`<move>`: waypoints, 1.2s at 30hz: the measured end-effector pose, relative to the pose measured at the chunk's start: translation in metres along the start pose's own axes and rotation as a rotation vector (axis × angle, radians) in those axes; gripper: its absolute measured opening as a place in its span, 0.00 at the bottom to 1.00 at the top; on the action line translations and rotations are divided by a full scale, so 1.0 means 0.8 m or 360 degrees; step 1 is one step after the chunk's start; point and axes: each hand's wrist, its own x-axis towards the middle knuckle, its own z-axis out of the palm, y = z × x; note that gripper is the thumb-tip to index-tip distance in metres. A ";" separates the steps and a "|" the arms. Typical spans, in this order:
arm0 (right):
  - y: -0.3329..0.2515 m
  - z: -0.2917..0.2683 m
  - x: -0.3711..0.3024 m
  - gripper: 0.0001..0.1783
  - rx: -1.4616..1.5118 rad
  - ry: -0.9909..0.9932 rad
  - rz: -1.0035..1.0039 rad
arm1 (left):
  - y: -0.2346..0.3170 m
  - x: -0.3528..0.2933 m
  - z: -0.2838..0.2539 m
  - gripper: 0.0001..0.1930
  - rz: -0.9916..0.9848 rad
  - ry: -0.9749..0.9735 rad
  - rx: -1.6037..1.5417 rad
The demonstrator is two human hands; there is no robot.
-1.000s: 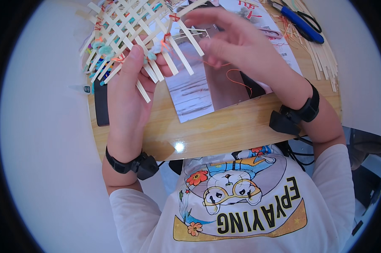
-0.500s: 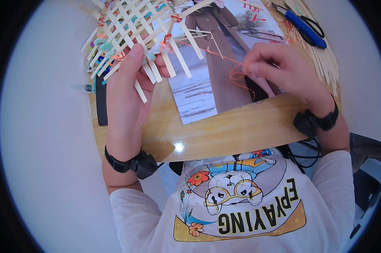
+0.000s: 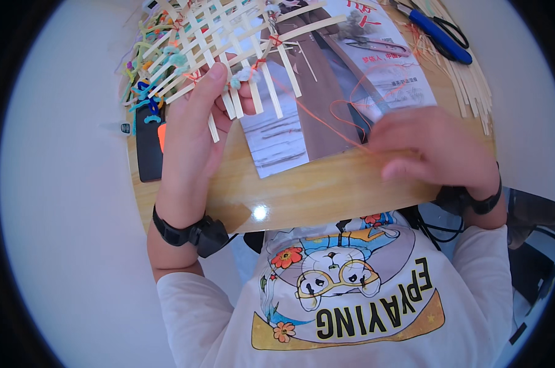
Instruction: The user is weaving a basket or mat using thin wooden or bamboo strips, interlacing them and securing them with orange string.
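My left hand (image 3: 194,132) grips the near edge of a flat lattice woven from pale bamboo strips (image 3: 228,46), thumb on top. The lattice is held over the far left of a round wooden table (image 3: 302,190). A thin orange thread (image 3: 339,116) runs from a tie on the lattice down to my right hand (image 3: 434,150). That hand is closed on the thread's end near the table's front edge, blurred. A magazine page (image 3: 326,104) lies under the thread.
Loose bamboo strips (image 3: 474,86) and blue-handled scissors (image 3: 440,34) lie at the table's far right. A dark phone (image 3: 148,144) and coloured twist ties (image 3: 145,92) sit by the left rim. Black bands circle both wrists.
My right hand has drawn back from the lattice toward me and to the right, pulling the orange thread out longer. My left hand and the lattice have stayed in place.
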 end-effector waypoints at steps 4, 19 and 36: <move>0.001 -0.002 0.021 0.16 0.0444 0.0487 0.0394 | -0.004 -0.004 0.001 0.15 0.0054 -0.0134 -0.0271; 0.004 0.045 0.087 0.13 0.1866 0.0582 0.0483 | -0.023 -0.005 0.005 0.26 -0.0375 -0.0194 -0.0196; 0.008 0.070 0.092 0.08 0.1845 0.0632 0.0343 | -0.003 -0.013 0.013 0.08 0.0678 -0.0261 0.1438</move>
